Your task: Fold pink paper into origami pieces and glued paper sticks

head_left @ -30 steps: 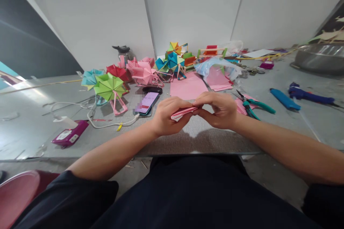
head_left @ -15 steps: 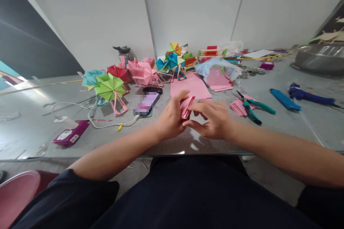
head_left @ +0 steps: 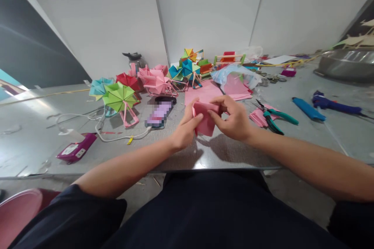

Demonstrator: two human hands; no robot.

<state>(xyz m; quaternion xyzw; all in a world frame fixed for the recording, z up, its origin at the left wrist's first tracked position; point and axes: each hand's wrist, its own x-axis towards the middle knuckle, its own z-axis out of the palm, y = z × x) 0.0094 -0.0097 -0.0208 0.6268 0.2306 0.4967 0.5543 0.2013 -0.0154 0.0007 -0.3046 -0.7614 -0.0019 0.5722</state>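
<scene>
Between my two hands is a piece of folded pink paper (head_left: 206, 121), held up above the front of the table. My left hand (head_left: 187, 127) pinches its left edge, thumb on the near face. My right hand (head_left: 233, 120) grips its upper right part between thumb and fingers. Behind it a larger pink sheet (head_left: 201, 91) lies flat. To the right, small folded pink papers (head_left: 258, 118) lie under green-handled pliers (head_left: 277, 116). The fingers behind the paper are partly hidden.
Paper wheel models, among them a green one (head_left: 121, 96) and a pink one (head_left: 156, 81), stand at the back left. A phone (head_left: 160, 113) with a white cable lies left of my hands. A blue glue gun (head_left: 336, 104) and a metal bowl (head_left: 343, 66) are at right.
The pink paper, a narrow folded bundle before, now shows a broad flat face toward me. My right hand has moved up and closed on its right side.
</scene>
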